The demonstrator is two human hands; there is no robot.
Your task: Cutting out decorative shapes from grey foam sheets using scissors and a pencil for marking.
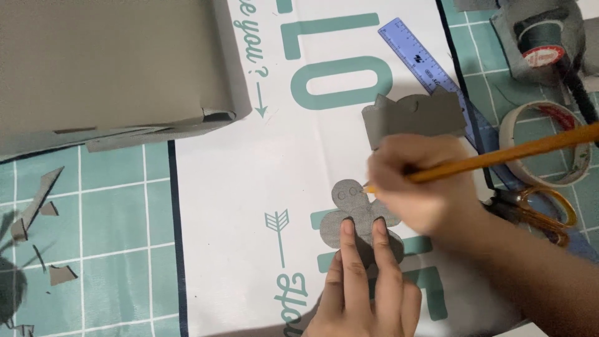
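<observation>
Small shape: a small grey fabric cut-out with a round head and rounded arms [357, 215] is laid flat on the white sheet with teal printing [237, 206], near the middle of the view.
Left hand: the left hand [368, 293] is stretched out flat, and the cut-out is pinned down by two fingertips [348, 229]; nothing is gripped.
Right hand: the right hand [424, 187] is closed around a long orange pencil [518, 153], held like a pen.
Pencil tip: the tip is set at the head of the cut-out, just beside two small drawn circles (they look like eyes).
Doing it well: the fabric should be kept still under the fingertips, and the pencil should be pressed lightly so the cloth is not dragged. The holding fingers are best kept close to the tip but out of its path.
Nearby: a bigger grey fabric piece with a wavy top edge [415, 118] is lying above the right hand, with a blue see-through plastic ruler [415, 56] beside it.
Right side: a roll of pale tape [549, 143] and orange-handled scissors [543, 212] are resting on the teal grid cutting mat [93, 218].
Far corner: a big roll of grey material [106, 62] is seen at the top left, with little grey scraps [43, 200] below it.
</observation>
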